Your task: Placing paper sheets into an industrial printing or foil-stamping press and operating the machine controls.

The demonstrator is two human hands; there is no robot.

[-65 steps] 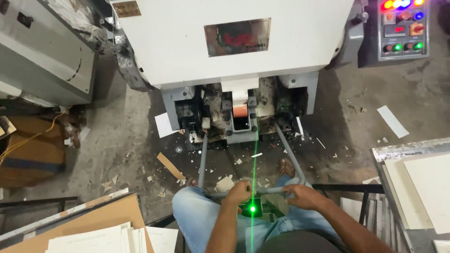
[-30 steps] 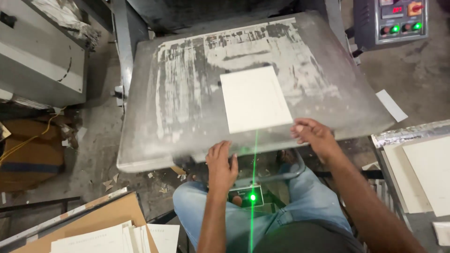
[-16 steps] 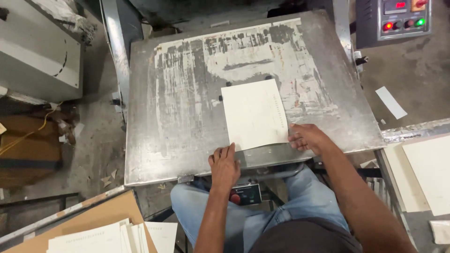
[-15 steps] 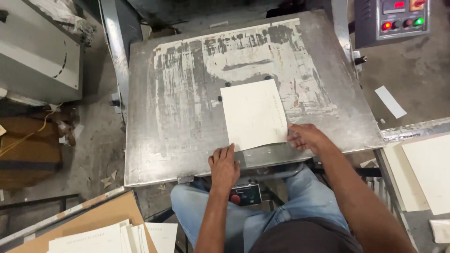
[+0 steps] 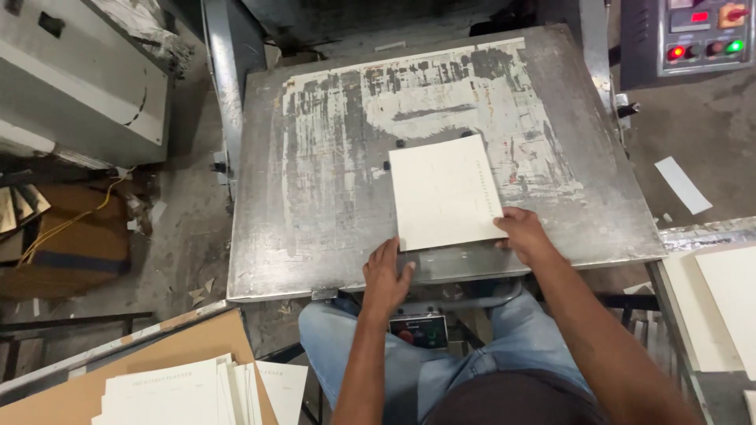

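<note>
A: Since half a second ago, little is changing: white card (image 5: 446, 194) is sitting as before on the worn metal platen (image 5: 315, 205).

B: Hands?

A: Left hand (image 5: 386, 275) is lying flat, fingers loose, touching the card's near-left corner. Right hand (image 5: 524, 236) is pinching the near-right corner, fingers closed on it.

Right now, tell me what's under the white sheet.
The sheet lies flat on the worn metal plate. Both hands, left and right, touch its near edge. Anything beneath the sheet is covered.
</note>
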